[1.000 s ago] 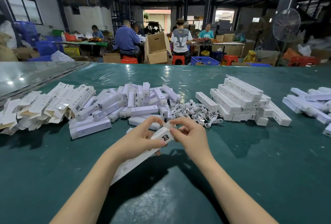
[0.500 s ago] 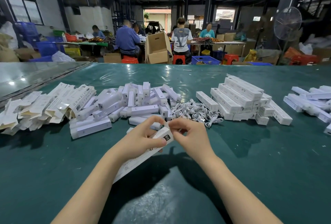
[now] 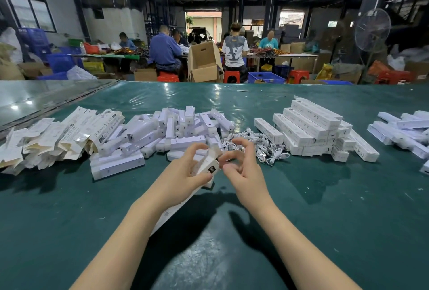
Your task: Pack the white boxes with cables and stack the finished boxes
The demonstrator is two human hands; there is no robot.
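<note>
Item: white box (image 3: 210,166), long and narrow, held aslant over the green surface (image 3: 336,220), its far end raised toward the cable pile (image 3: 257,148). Step in hand, as judged: forming or closing the end flap. Recommended handling: steady the body close to the working end, fold the flap along its crease without crushing the corners, and tuck it in squarely. Left grip (image 3: 185,170): closed round the box just below its far end, fingers and thumb wrapped about it. Right grip (image 3: 242,169): fingers curved and spread, tips at the box end; whether they pinch the flap or merely touch it cannot be told. Finished stack (image 3: 311,125): well apart, to the right.
</note>
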